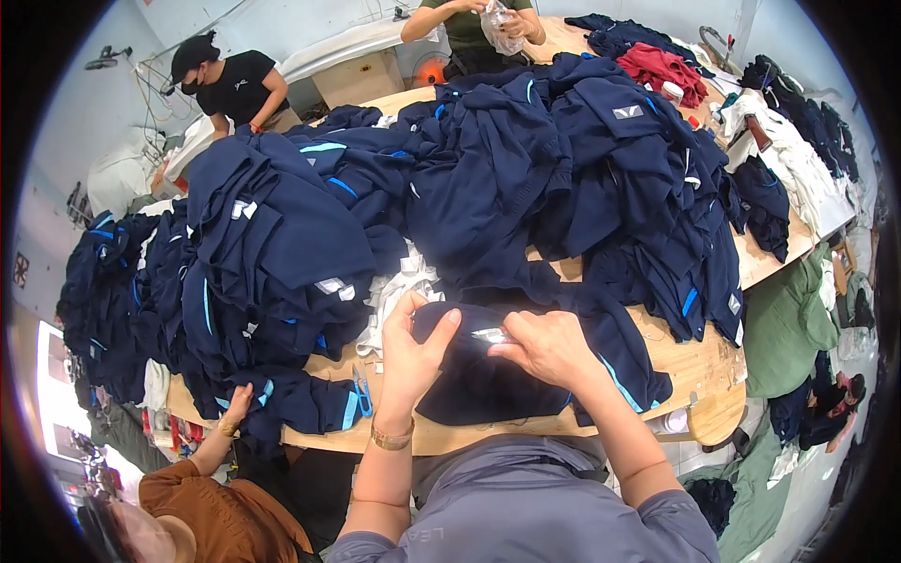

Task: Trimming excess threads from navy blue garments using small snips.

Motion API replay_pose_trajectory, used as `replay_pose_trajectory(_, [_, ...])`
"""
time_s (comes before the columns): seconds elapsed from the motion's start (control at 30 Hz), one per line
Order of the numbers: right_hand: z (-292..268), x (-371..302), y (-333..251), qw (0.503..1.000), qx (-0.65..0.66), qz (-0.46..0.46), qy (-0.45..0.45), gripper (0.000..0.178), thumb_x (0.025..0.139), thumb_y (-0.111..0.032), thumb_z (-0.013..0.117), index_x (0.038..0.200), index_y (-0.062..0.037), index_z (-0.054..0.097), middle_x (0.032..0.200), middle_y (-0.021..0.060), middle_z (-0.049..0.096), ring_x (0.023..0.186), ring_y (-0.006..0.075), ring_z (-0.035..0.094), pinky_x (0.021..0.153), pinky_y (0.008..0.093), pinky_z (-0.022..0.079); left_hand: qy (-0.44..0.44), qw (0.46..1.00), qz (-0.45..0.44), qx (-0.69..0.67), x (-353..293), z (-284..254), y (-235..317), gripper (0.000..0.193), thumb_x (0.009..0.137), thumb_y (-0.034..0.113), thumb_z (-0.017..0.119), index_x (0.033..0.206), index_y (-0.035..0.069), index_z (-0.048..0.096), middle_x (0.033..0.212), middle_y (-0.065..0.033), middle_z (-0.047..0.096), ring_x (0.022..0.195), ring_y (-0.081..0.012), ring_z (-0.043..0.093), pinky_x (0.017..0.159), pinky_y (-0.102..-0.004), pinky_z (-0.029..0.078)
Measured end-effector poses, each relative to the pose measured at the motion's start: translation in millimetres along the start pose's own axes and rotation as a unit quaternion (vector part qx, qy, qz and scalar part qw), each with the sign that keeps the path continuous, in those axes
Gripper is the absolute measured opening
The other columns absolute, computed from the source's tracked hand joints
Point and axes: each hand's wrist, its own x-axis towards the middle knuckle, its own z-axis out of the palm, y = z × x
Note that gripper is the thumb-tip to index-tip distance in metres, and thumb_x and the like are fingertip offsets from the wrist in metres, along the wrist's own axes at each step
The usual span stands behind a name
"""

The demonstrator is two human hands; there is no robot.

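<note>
A navy garment [497, 389] was pinched by left grip [411, 358] and right grip [546, 348]; bare worktop edge [728, 380] was exposed at three o'clock.

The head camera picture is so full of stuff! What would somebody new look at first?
Probably the huge heap of dark navy clothes covering most of the wooden table. Next, maybe the bright red cloth, which stands out toward the far right. Close to us at the bottom middle, the left hand grips a navy piece while the right hand holds something small and shiny against it.
</note>
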Motion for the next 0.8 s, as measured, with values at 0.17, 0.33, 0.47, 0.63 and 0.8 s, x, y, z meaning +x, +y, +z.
replay_pose_trajectory(0.17, [-2, 2, 0, 0.999, -0.027, -0.016, -0.006, 0.038, 0.081, -0.046, 0.057, 0.073, -0.01, 0.048, 0.057, 0.0035, 0.051, 0.046, 0.0209, 0.055, 0.042, 0.0295, 0.041, 0.0, 0.998, 0.018, 0.055, 0, -1, -4, 0.019, 0.079, 0.008, 0.067, 0.075, 0.003, 0.049, 0.07, 0.0, 0.055, 0.062, -0.0043, 0.047, 0.057, -0.0199, 0.039])
replay_pose_trajectory(0.33, [-5, 5, 1, 0.998, -0.055, -0.033, -0.029, 0.037, 0.081, -0.045, 0.057, 0.073, -0.0103, 0.048, 0.056, 0.0031, 0.05, 0.046, 0.0203, 0.054, 0.042, 0.0292, 0.041, 0.001, 0.998, 0.015, 0.057, -2, 0, -2, 0.02, 0.079, 0.009, 0.067, 0.074, 0.003, 0.048, 0.069, -0.0006, 0.055, 0.065, -0.0055, 0.048, 0.059, -0.0213, 0.04])
replay_pose_trajectory(0.47, [-6, 5, 2, 0.999, -0.019, -0.033, -0.023, 0.036, 0.081, -0.044, 0.058, 0.075, -0.0096, 0.049, 0.058, 0.0044, 0.052, 0.048, 0.0217, 0.056, 0.044, 0.0301, 0.041, 0.003, 0.997, 0.024, 0.078, -1, -1, -4, 0.02, 0.079, 0.009, 0.067, 0.074, 0.003, 0.048, 0.069, -0.0011, 0.056, 0.065, -0.006, 0.048, 0.06, -0.0217, 0.041])
replay_pose_trajectory(0.63, [12, -4, 6, 0.902, 0.401, 0.148, 0.066, 0.02, 0.085, -0.022, 0.058, 0.084, -0.0061, 0.047, 0.057, 0.0032, 0.041, 0.05, 0.0112, 0.043, 0.049, 0.0259, 0.035, 0.019, 0.998, 0.029, 0.058, 1, -1, -10, 0.02, 0.078, 0.009, 0.067, 0.074, 0.003, 0.049, 0.069, -0.0019, 0.056, 0.065, -0.0071, 0.049, 0.06, -0.0231, 0.041])
replay_pose_trajectory(0.8, [18, 0, -17, 0.875, 0.434, 0.207, 0.054, 0.038, 0.072, -0.026, 0.077, 0.083, -0.0051, 0.047, 0.059, -0.0042, 0.037, 0.053, 0.0042, 0.031, 0.048, 0.0187, 0.029, 0.032, 0.992, 0.04, 0.118, 1, 5, -5, 0.022, 0.078, 0.01, 0.068, 0.073, 0.002, 0.048, 0.066, -0.0038, 0.055, 0.062, -0.0089, 0.049, 0.058, -0.0245, 0.042])
